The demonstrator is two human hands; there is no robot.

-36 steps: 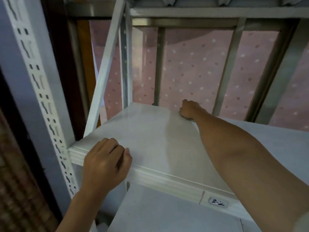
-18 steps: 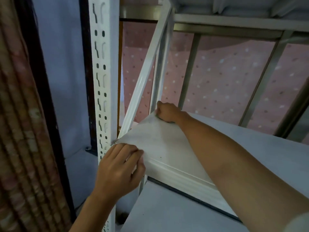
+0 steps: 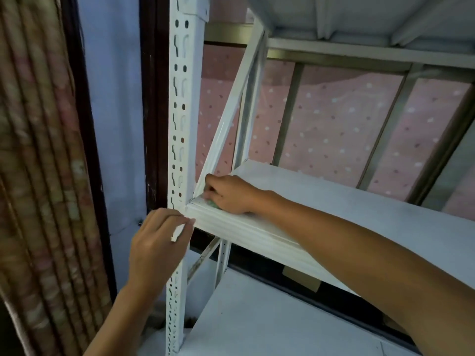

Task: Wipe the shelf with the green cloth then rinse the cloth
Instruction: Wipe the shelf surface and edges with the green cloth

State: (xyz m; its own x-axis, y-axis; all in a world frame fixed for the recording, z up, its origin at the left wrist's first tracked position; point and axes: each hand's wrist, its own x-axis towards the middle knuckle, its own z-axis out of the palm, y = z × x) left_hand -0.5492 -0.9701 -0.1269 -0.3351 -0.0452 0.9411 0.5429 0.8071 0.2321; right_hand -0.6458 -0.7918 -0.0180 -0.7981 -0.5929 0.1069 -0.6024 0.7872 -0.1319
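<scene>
The white shelf board [image 3: 347, 209] runs from the slotted upright to the right. My right hand [image 3: 228, 194] sits at its front left corner, fingers curled over a balled green cloth [image 3: 213, 203], of which only a small green edge shows under the hand. My left hand [image 3: 159, 242] wraps round the white slotted upright post [image 3: 181, 111] just below the shelf's corner, gripping it.
A lower white shelf [image 3: 270, 325] lies below. A diagonal white brace [image 3: 231, 109] rises from the corner. A pink dotted curtain [image 3: 334, 129] hangs behind the rack, a brown patterned curtain [image 3: 38, 176] at the left, and an upper shelf [image 3: 359, 14] overhead.
My right hand has swept the cloth from the back of the shelf to its front left corner. My left hand has left the shelf's front edge and now holds the upright post.
</scene>
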